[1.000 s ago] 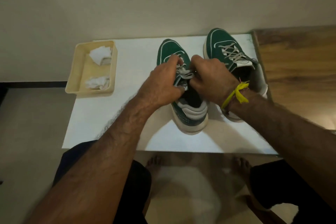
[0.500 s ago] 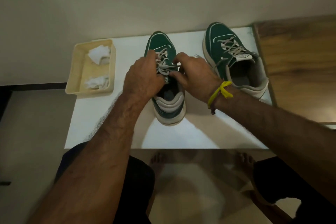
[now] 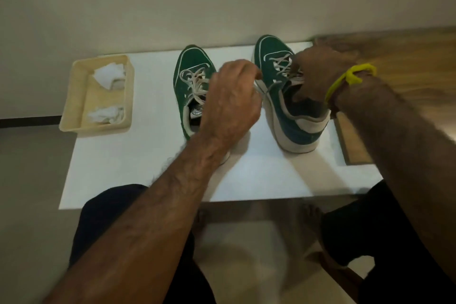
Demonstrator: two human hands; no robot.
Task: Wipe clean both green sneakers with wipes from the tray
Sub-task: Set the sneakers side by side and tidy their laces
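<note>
Green suede, white laces: both sneakers stand toes to the table's (image 3: 259,180) far edge, the left sneaker (image 3: 191,76) mid-table, the right sneaker (image 3: 283,96) near the far right corner. Right hand (image 3: 318,74) (yellow band (image 3: 345,79) on its wrist) curls over the right sneaker's tongue and laces, apparently gripping there. Left hand (image 3: 232,101) hangs between the pair, fingers curled; whether it pinches anything, I cannot tell. Cream tray (image 3: 74,106) at the far left corner holds two crumpled wipes (image 3: 108,76).
</note>
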